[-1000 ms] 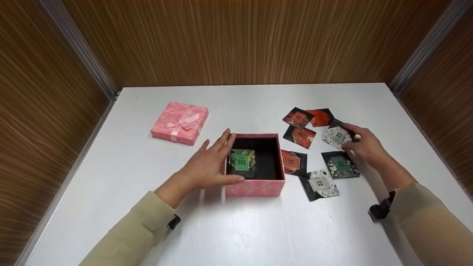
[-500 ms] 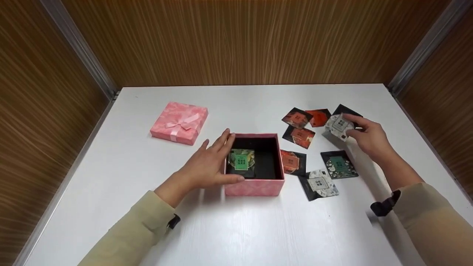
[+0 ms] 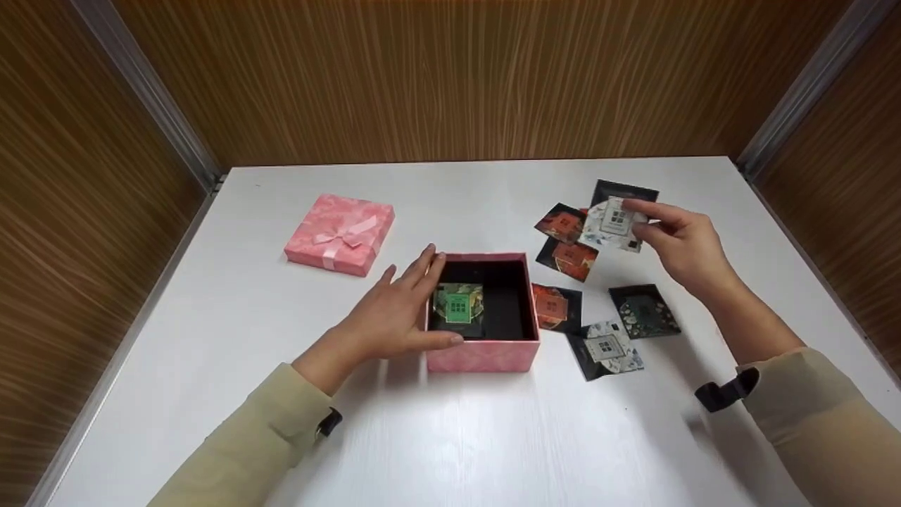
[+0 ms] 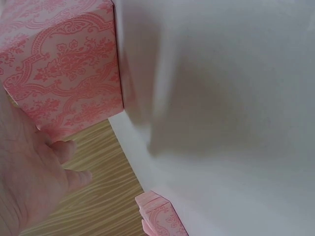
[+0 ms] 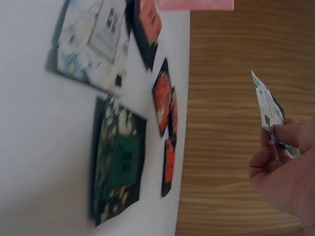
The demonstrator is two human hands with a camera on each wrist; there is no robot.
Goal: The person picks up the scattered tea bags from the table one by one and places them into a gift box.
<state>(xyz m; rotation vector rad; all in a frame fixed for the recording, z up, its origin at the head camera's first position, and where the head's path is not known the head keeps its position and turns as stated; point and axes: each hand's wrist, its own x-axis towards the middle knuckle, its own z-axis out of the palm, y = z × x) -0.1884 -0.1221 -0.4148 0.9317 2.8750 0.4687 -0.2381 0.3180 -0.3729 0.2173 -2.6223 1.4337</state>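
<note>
- The right hand (image 3: 686, 246) has lifted a white packet (image 3: 612, 224) up off the counter (image 3: 450, 436). A second ago it was still down among the other packets.
- Its fingers (image 5: 290, 135) pinch the packet, which is now in the air to the right of the open pink box (image 3: 483, 310), ready to go in.
- The left hand (image 3: 391, 317) stays flat against the box's left side, fingers straight.
- A green packet (image 3: 459, 304) lies inside the box.
</note>
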